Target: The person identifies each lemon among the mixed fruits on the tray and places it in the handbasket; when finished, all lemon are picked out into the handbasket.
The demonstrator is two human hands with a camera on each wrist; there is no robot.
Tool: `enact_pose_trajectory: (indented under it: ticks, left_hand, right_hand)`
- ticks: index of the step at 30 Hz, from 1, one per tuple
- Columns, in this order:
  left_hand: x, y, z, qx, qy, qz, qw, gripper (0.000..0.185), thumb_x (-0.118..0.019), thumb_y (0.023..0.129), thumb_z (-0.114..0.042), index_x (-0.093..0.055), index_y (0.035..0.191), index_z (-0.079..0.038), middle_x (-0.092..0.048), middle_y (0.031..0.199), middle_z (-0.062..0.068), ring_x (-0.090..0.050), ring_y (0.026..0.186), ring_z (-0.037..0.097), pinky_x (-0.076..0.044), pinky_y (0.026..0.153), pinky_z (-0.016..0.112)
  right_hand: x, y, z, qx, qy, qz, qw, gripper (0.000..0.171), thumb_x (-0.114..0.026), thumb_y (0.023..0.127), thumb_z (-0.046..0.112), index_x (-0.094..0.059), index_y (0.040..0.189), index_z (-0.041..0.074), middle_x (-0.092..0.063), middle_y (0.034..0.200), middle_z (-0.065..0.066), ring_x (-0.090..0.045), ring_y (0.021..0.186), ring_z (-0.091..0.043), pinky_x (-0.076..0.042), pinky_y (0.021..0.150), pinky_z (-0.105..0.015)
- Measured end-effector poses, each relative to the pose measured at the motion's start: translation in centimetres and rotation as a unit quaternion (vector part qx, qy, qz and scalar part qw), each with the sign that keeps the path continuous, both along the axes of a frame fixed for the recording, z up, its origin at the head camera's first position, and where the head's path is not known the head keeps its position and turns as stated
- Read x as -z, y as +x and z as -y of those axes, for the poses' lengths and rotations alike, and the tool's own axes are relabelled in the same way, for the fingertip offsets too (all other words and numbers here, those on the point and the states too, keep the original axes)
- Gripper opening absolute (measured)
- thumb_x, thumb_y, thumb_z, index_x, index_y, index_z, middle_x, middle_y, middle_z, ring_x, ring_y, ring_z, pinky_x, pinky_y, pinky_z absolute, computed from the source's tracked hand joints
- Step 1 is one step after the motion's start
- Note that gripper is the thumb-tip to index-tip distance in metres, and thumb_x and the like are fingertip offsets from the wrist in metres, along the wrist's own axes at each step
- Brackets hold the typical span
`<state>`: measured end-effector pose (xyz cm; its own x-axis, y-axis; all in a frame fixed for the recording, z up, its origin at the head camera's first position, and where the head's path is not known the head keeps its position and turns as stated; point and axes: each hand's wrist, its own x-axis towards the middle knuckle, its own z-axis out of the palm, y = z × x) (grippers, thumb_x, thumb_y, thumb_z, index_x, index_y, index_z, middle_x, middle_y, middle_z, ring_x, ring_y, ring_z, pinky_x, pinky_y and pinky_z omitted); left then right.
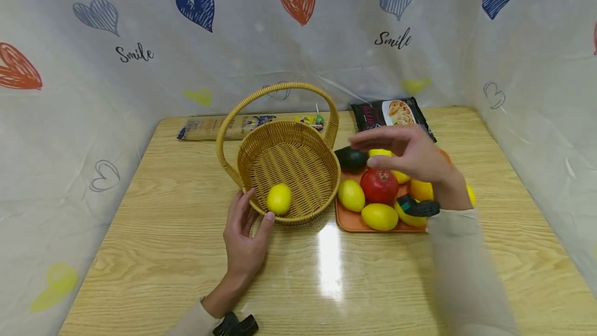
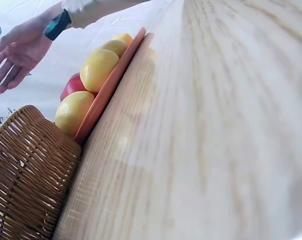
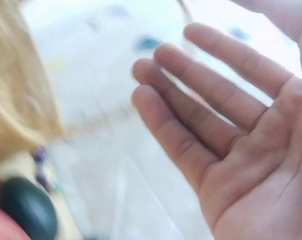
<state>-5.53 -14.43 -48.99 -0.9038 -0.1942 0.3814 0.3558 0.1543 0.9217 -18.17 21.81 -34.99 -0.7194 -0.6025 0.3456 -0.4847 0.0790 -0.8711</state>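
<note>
A round wicker basket [image 1: 298,170] with a tall handle stands mid-table, one lemon [image 1: 279,199] lying inside at its near edge. My left hand [image 1: 245,242] rests against the near-left rim, fingers and thumb spread and relaxed. Over the orange tray [image 1: 350,223], my right hand [image 1: 406,155] hovers palm down with nothing in it; the right wrist view shows the fingers [image 3: 216,95] extended. On the tray lie a red pomegranate [image 1: 379,186], several yellow lemons [image 1: 380,217] and a dark green avocado [image 1: 352,159]. The right hand and wrist hide some of the fruit.
Behind the basket lies a long flat packet [image 1: 210,127], with small wrapped sweets [image 1: 319,120] beside it. A black food packet [image 1: 392,114] sits behind the tray. A printed curtain [image 1: 298,51] encloses the wooden table [image 1: 163,253] at the back and sides.
</note>
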Motion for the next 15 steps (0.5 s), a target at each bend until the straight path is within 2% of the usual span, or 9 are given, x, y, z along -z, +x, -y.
enact_pose_trajectory:
  ticks: [4, 7, 10, 15]
  left_hand:
    - [-0.1, 0.0, 0.0, 0.003, -0.003, -0.001, 1.0000, 0.066, -0.075, 0.099, 0.002, -0.052, 0.161, -0.003, -0.027, 0.174, 0.031, -0.043, 0.154, 0.051, -0.047, 0.121, 0.023]
    - [-0.1, 0.0, 0.0, 0.006, -0.003, -0.002, 1.0000, 0.066, -0.075, 0.099, 0.002, -0.051, 0.161, 0.000, -0.027, 0.174, 0.031, -0.042, 0.154, 0.054, -0.046, 0.122, 0.023]
    - [-0.2, 0.0, 0.0, 0.006, -0.003, 0.001, 1.0000, 0.066, -0.075, 0.099, 0.002, -0.050, 0.161, 0.000, -0.027, 0.174, 0.029, -0.042, 0.154, 0.053, -0.046, 0.122, 0.023]
    - [-0.3, 0.0, 0.0, 0.005, -0.001, 0.003, 1.0000, 0.066, -0.075, 0.099, 0.002, -0.050, 0.161, 0.001, -0.026, 0.174, 0.029, -0.042, 0.154, 0.052, -0.046, 0.121, 0.023]
  right_hand:
    - [0.2, -0.6, -4.6, 0.046, -0.103, 0.020, 0.993, 0.041, -0.063, 0.096, -0.022, -0.065, 0.136, -0.019, -0.075, 0.137, -0.020, -0.075, 0.125, -0.024, -0.061, 0.106, -0.029]
    - [0.7, -0.9, -7.3, 0.088, -0.146, 0.029, 0.985, 0.037, -0.060, 0.098, -0.021, -0.062, 0.135, -0.024, -0.076, 0.135, -0.019, -0.076, 0.123, -0.025, -0.062, 0.105, -0.029]
    - [1.2, -1.1, -9.3, 0.125, -0.167, 0.027, 0.978, 0.036, -0.061, 0.100, -0.019, -0.061, 0.135, -0.026, -0.078, 0.132, -0.020, -0.078, 0.118, -0.025, -0.062, 0.103, -0.027]
    - [2.0, -1.3, -11.7, 0.138, -0.194, 0.050, 0.970, 0.036, -0.058, 0.103, -0.018, -0.056, 0.138, -0.028, -0.078, 0.132, -0.017, -0.078, 0.117, -0.024, -0.062, 0.104, -0.026]
